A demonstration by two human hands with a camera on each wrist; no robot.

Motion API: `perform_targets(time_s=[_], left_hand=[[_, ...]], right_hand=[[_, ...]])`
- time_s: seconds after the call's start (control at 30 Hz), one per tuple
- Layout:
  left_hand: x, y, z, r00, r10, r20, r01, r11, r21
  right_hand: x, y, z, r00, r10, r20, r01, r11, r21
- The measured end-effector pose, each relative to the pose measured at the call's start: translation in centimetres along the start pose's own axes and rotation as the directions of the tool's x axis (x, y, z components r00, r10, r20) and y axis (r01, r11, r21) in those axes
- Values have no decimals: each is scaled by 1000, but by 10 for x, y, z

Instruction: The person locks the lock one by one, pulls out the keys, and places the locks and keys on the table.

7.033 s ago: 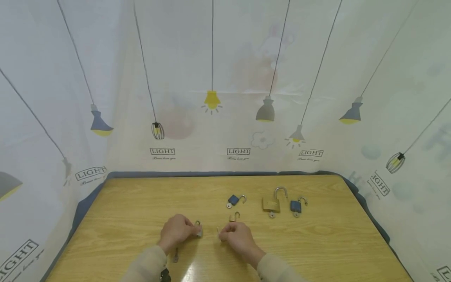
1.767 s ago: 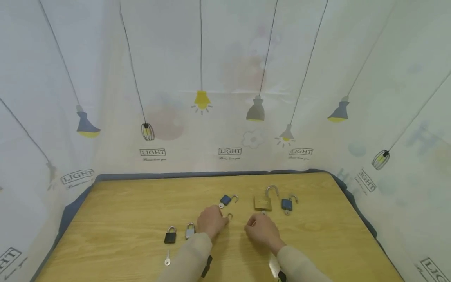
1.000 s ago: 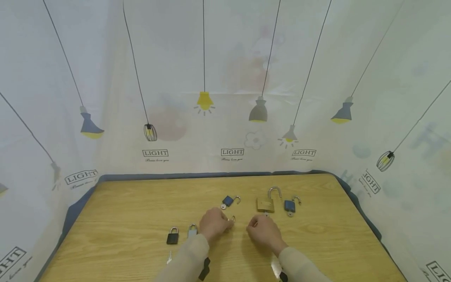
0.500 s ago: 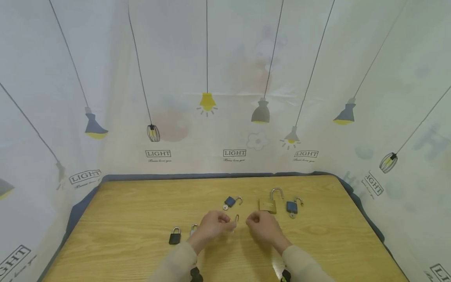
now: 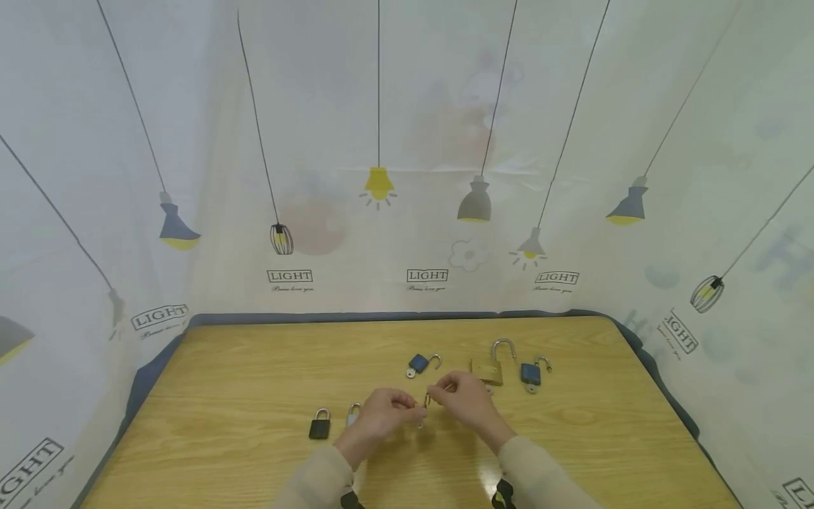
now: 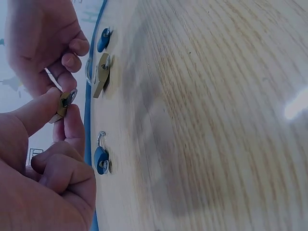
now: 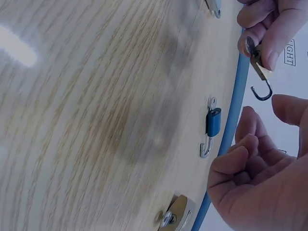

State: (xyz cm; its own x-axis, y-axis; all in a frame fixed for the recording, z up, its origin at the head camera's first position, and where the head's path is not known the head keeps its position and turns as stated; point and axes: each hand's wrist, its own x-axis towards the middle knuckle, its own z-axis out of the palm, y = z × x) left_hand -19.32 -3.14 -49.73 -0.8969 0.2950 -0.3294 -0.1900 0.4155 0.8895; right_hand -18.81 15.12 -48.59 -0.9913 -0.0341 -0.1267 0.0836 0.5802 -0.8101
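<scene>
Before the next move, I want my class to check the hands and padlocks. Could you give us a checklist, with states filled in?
1. Left hand grips the small brass padlock: ok.
2. Key sits in that padlock: ok.
3. Its shackle is open: ok.
4. Right hand pinches the shackle: not ok; thumb and fingers stand apart.
5. Silver padlock fully visible in head view: not ok; partly covered.

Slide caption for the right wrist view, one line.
Left hand pinches a small gold padlock, its open shackle near the right hand.
</scene>
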Motion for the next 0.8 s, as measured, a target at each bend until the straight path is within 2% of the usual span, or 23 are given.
perform_targets(time_s=[0.13,0.3,0.47,0.63,0.8], left_hand=[[-1,0,2,1000,9,-4,-9,1000,0],[1,-1,5,1000,14,-6,-14,1000,-10],[4,-5,8,1000,20,-14,-20,1000,-5],[6,-7,9,1000,-11,-20,11,1000,-2],[4,-7,9,1000,-21,-20,21,1000,-15]], right_hand=[[-1,-4,2,998,55,13,-55,998,20],[0,-7,5,998,59,23,-59,998,25],[4,-6,8,999,25,43,-26,999,34],[6,-6,9,999,-21,48,18,998,58],[6,-6,7,997,-61,50,59,998,38]])
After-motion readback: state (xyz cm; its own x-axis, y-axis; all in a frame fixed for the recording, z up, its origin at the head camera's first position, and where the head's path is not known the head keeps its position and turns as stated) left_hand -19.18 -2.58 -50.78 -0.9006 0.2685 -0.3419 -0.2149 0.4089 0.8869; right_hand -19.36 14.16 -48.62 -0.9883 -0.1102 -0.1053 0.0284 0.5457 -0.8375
